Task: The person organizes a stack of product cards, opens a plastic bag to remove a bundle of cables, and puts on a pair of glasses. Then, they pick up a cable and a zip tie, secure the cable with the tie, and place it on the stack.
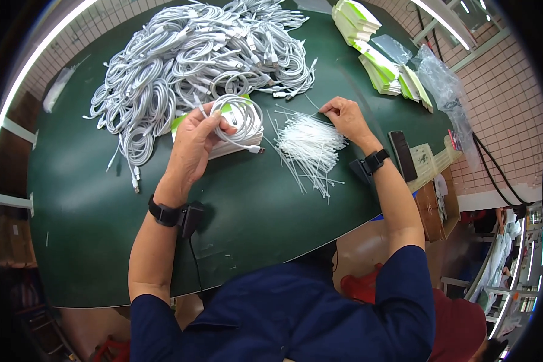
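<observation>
My left hand (199, 136) is closed on a coiled grey-white USB cable (245, 117), one plug hanging at the lower right of the loops. Behind the coil lies a stack of white and green cards (226, 149), partly covered. At the right edge of a loose pile of white cable ties (311, 145), my right hand (349, 120) pinches one thin cable tie (311, 102), its end sticking out to the upper left of the fingers. Dark straps with small black boxes sit on both wrists.
A big heap of coiled cables (187, 54) covers the far side of the green table (96, 223). Green-and-white card stacks (380, 72) and clear plastic bags (443, 84) lie far right. A phone (402, 155) rests near the right edge, by a cardboard box (437, 205).
</observation>
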A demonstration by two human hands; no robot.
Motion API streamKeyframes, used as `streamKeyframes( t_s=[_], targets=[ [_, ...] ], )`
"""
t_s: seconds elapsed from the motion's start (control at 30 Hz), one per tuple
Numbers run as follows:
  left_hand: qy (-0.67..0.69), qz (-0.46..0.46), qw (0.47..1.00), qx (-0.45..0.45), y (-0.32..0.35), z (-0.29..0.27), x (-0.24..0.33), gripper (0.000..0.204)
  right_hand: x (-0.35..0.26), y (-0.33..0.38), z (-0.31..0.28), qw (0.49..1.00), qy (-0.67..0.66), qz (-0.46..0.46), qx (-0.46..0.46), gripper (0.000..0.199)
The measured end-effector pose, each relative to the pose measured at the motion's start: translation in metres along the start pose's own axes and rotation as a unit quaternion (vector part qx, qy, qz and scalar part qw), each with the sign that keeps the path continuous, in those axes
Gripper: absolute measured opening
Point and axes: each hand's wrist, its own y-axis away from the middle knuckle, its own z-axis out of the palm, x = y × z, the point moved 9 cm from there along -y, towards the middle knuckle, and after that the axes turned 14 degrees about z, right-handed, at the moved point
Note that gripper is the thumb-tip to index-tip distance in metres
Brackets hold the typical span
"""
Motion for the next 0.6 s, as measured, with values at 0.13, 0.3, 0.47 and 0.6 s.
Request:
streamKeyframes(
  t_s=[0.13, 0.3, 0.47, 0.6],
  targets=[
    [0.0, 0.002, 1.0, -0.003, -0.001, 0.001, -0.001, 0.028, -0.004, 0.006, 0.006, 0.999, -0.022, -0.002, -0.048, 0.011],
    [0.001, 0.003, 1.0, -0.013, -0.001, 0.0, -0.001, 0.027, -0.001, 0.012, 0.011, 0.987, -0.068, 0.049, -0.136, 0.016],
    [-0.001, 0.0, 1.0, -0.003, -0.001, -0.001, -0.002, 0.027, -0.041, 0.032, -0.008, 0.996, 0.035, 0.001, -0.085, 0.045],
    [-0.005, 0.002, 1.0, -0.01, -0.001, -0.005, 0.0, 0.026, -0.119, 0.091, 0.006, 0.987, 0.114, -0.111, -0.038, 0.074]
  ],
)
